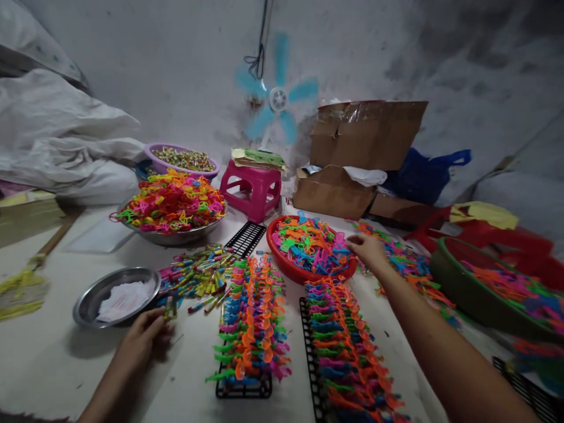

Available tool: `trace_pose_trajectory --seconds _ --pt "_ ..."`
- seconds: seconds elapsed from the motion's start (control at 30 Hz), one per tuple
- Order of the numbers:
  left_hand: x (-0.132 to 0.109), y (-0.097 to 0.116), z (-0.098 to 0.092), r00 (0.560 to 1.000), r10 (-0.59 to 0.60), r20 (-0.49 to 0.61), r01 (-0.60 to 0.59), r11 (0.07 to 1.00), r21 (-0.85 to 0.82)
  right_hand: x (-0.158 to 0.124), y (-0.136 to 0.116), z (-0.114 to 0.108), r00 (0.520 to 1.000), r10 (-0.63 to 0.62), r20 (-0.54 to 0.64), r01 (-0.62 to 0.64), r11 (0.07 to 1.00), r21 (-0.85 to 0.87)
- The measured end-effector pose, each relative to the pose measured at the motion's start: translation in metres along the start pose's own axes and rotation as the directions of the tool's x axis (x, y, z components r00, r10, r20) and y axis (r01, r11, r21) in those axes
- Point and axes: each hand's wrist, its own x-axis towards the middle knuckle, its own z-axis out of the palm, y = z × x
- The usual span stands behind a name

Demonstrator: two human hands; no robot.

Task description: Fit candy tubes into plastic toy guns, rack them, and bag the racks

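Observation:
My left hand [147, 330] is closed on a small tube [170, 308] with a coloured label, beside a steel bowl [80, 311] holding white paper slips. Behind it lies a loose pile of similar tubes [205, 273]. My right hand [369, 249] is at the right rim of a red basin [282, 264], fingers pinched against the bright plastic pieces [308, 241] heaped there; what is between them I cannot make out. Between my arms, two black racks [244, 390] carry rows of coloured plastic toys [251, 323] with orange round ends.
A steel basin [176, 236] heaped with plastic pieces stands at back left, near a purple basin [150, 154]. A pink stool [251, 188], cardboard boxes [335, 191] and a blue-bladed fan [277, 100] are behind. A green basin [458, 288] stands right.

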Motion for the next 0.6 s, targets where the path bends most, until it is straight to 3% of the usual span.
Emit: trace_pose_trajectory --seconds 0.07,0.1,0.17,0.2,0.27,0.37,0.43,0.53,0.6 --pt "-0.005 0.004 0.003 0.997 -0.039 0.069 0.053 0.976 -0.213 -0.01 -0.01 -0.005 0.998 -0.012 -0.063 0.016 0.999 0.048" --pt "-0.008 0.006 0.004 0.996 -0.002 0.093 0.019 0.982 -0.188 -0.018 -0.017 -0.007 0.997 -0.033 -0.074 0.039 0.996 0.086" --pt "-0.012 0.011 0.006 0.989 0.106 0.104 -0.113 0.991 0.068 -0.04 -0.037 -0.01 0.99 -0.121 -0.069 0.133 0.972 0.195" --pt "-0.013 0.013 0.008 0.982 0.153 0.11 -0.178 0.942 0.285 -0.053 -0.048 -0.011 0.981 -0.181 -0.064 0.191 0.95 0.248" --pt "-0.013 0.017 0.014 0.977 0.204 0.061 -0.209 0.859 0.468 -0.08 -0.071 -0.016 0.953 -0.298 -0.055 0.299 0.897 0.325" --pt "-0.011 0.023 0.026 0.955 0.295 0.031 -0.244 0.724 0.645 -0.115 -0.1 -0.025 0.906 -0.423 0.016 0.39 0.848 0.359" --pt "-0.012 0.026 0.036 0.941 0.336 0.041 -0.254 0.623 0.74 -0.133 -0.111 -0.031 0.848 -0.524 0.082 0.459 0.803 0.38" --pt "-0.019 0.028 0.048 0.939 0.341 0.033 -0.213 0.505 0.837 -0.16 -0.114 -0.034 0.742 -0.659 0.123 0.586 0.726 0.359" --pt "-0.024 0.026 0.054 0.946 0.324 -0.009 -0.147 0.454 0.879 -0.183 -0.11 -0.031 0.708 -0.697 0.115 0.631 0.697 0.341"
